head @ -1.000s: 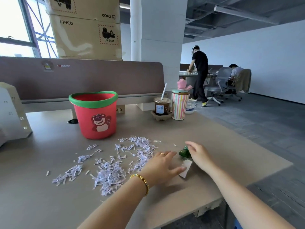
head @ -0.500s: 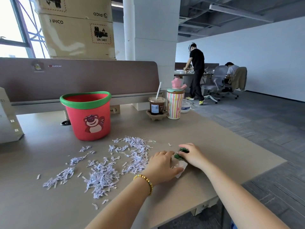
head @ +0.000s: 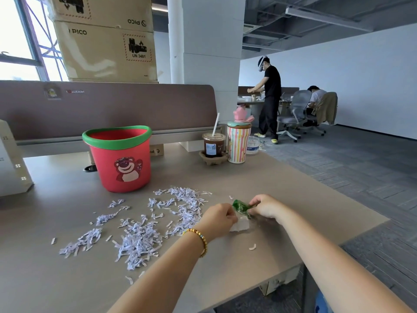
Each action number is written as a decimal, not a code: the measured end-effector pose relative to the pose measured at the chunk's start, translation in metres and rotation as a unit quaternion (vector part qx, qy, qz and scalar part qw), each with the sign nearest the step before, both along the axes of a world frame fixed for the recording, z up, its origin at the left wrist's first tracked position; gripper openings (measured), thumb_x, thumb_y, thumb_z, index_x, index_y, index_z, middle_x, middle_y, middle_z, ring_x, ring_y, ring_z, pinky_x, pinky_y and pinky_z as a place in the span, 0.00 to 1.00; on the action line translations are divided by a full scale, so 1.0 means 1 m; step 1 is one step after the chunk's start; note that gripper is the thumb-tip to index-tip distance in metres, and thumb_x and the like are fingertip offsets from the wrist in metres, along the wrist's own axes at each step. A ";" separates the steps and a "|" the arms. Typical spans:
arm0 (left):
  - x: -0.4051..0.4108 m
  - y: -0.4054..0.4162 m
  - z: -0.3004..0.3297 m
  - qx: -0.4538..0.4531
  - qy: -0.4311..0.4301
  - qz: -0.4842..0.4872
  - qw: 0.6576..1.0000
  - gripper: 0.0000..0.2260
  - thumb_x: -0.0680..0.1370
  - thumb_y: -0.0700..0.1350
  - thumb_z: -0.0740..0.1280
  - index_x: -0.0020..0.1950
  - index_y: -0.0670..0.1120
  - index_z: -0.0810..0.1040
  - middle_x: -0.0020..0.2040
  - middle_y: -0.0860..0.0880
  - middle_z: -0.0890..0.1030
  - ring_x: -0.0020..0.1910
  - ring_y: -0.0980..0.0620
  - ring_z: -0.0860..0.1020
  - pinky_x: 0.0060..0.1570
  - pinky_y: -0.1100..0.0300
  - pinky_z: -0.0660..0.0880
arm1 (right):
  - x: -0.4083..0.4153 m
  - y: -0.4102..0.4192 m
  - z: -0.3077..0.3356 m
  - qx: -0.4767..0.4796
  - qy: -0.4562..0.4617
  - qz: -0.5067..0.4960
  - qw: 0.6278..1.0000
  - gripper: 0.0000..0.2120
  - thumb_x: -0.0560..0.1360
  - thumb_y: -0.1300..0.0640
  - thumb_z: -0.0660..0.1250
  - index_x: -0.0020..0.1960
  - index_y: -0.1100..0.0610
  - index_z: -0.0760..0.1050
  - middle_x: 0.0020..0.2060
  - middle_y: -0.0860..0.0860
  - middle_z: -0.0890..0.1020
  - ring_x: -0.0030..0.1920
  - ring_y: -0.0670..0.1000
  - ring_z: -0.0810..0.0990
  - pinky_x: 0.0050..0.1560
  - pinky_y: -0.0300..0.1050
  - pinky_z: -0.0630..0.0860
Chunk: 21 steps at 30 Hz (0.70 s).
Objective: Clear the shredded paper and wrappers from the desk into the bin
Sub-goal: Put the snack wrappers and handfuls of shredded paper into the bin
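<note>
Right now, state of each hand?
Left hand: fingers curled, pinching the white wrapper on the desk.
Right hand: closed, pinching the green wrapper.

Both my forearms reach forward and angle in toward each other, so the two hands sit close together with only a small gap between them. My left hand (head: 217,216) is knuckles-up, fingers curled under and pinching something at their tips, with a beaded bracelet (head: 199,239) round the wrist just behind it. My right hand (head: 266,205) lies just beyond and to the right of the left, fingers curled and pinching as well, the thumb side turned toward my other hand.
</note>
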<state>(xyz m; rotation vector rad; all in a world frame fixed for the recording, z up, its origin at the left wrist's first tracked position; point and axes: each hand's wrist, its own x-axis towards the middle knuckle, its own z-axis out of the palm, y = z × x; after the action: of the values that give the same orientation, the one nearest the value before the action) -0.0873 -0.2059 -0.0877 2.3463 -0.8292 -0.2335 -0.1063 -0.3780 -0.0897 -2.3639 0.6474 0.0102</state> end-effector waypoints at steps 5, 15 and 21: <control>0.007 0.015 0.012 -0.004 0.003 0.001 1.000 0.09 0.78 0.41 0.61 0.53 0.39 0.77 0.53 0.37 0.80 0.44 0.45 0.74 0.42 0.63 0.65 | 0.006 0.012 0.005 -0.031 0.040 0.021 0.998 0.06 0.72 0.58 0.70 0.39 0.54 0.73 0.32 0.50 0.73 0.30 0.48 0.69 0.22 0.36 0.64; 0.025 0.046 0.030 -0.002 -0.023 0.005 1.000 0.09 0.78 0.41 0.60 0.54 0.39 0.77 0.43 0.46 0.76 0.41 0.51 0.73 0.41 0.62 0.69 | 0.017 0.022 0.012 0.057 0.037 -0.006 0.998 0.09 0.72 0.60 0.70 0.41 0.56 0.70 0.34 0.52 0.73 0.33 0.49 0.70 0.31 0.40 0.65; 0.042 0.073 0.060 -0.043 -0.044 0.035 0.998 0.08 0.79 0.42 0.61 0.53 0.42 0.77 0.35 0.53 0.72 0.30 0.58 0.68 0.28 0.67 0.65 | 0.026 0.039 0.040 0.125 -0.072 -0.005 0.989 0.10 0.74 0.62 0.68 0.50 0.56 0.67 0.35 0.49 0.74 0.32 0.44 0.72 0.30 0.38 0.65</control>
<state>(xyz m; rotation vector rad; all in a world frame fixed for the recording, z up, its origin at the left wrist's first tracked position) -0.0454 -0.1325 -0.0278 2.3138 -0.7826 -0.0639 -0.0799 -0.3389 -0.0498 -2.0974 0.5541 -0.0782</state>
